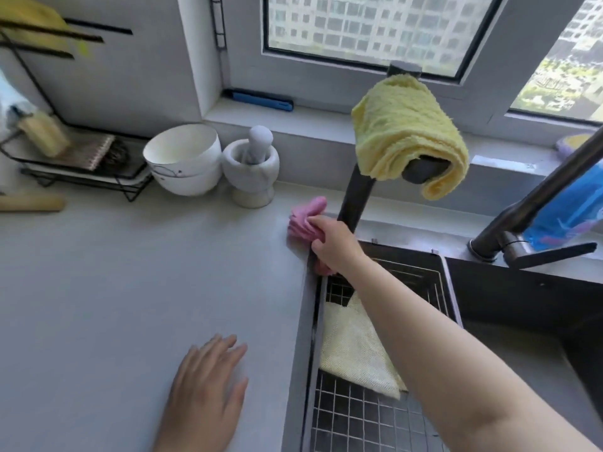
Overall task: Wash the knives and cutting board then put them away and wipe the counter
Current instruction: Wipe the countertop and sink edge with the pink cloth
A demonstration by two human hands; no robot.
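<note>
My right hand [332, 244] grips a pink cloth [305, 220] and holds it on the grey counter [130, 272] at the sink's back left corner, beside the base of the dark faucet [357, 197]. My left hand [205, 393] lies flat on the counter near its front edge, fingers straight and spread. No knives or cutting board can be made out here.
A yellow towel [408, 132] hangs over the faucet spout. A pale yellow cloth [352, 347] lies on the wire rack [359, 415] in the sink. White bowls [184, 158], a mortar and pestle [251, 164] and a black dish rack [81, 164] stand along the back. A second tap [528, 223] stands right.
</note>
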